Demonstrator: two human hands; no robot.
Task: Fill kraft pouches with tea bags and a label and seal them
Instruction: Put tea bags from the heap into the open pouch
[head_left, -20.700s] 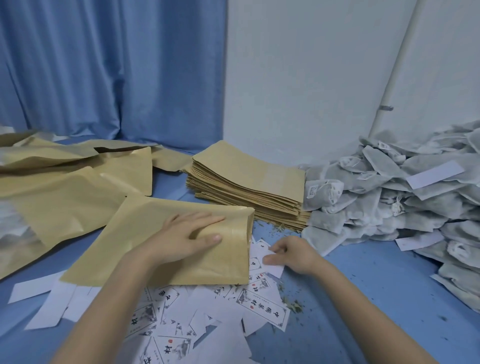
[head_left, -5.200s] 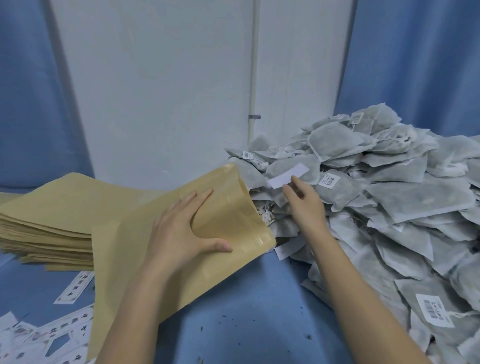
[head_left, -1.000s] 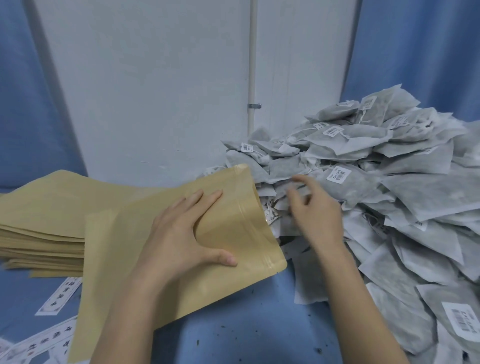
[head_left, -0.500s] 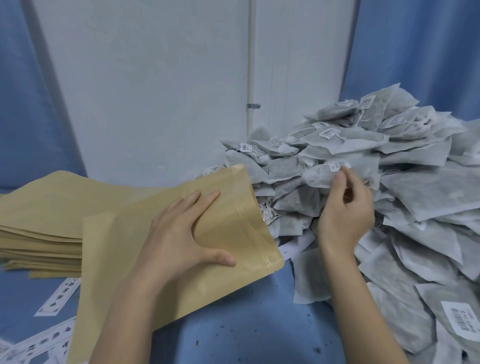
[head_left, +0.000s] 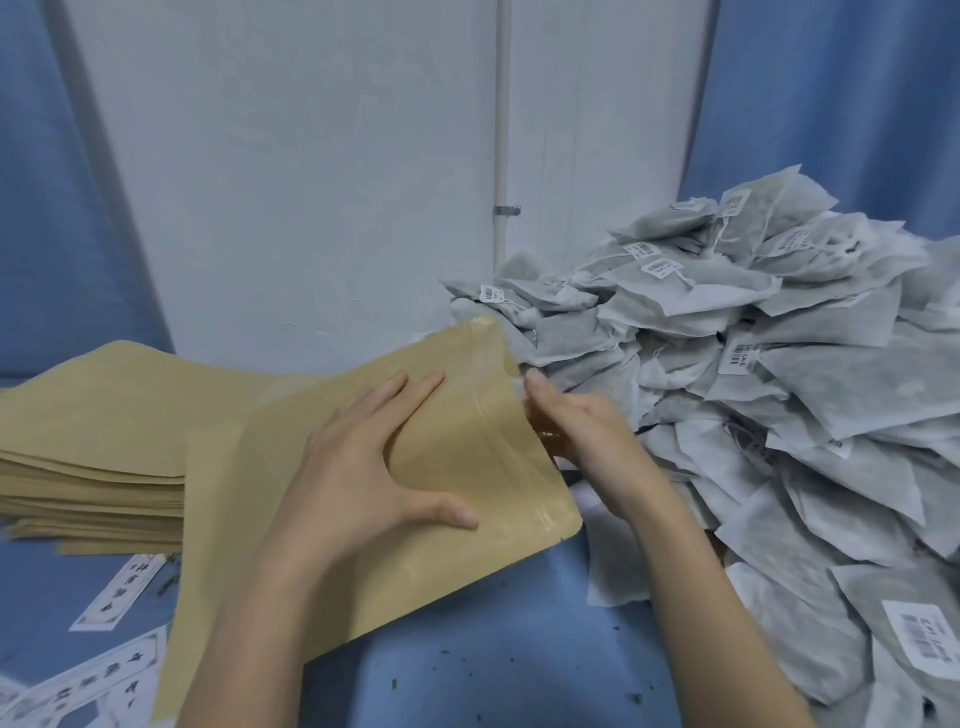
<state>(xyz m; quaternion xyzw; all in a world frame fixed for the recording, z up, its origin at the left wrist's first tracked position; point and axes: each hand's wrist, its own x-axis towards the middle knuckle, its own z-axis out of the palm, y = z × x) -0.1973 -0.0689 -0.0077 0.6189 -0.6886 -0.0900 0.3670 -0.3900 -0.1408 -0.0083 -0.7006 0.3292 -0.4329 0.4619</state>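
A kraft pouch lies tilted on the blue table, its open zip mouth facing right toward a heap of grey tea bags. My left hand rests on top of the pouch, fingers spread and thumb pressing near the mouth. My right hand is at the mouth with its fingers tucked behind the pouch's edge. A sliver of white tea bag shows at its thumb tip; the rest is hidden inside.
A stack of flat kraft pouches sits at the left. Printed labels lie scattered at the lower left. Tea crumbs dot the blue table. A white wall with a pipe stands behind, blue curtains on both sides.
My right hand pinched a tea bag on the heap half a second ago and has moved left and down to the pouch's mouth. My left hand has stayed on the pouch.
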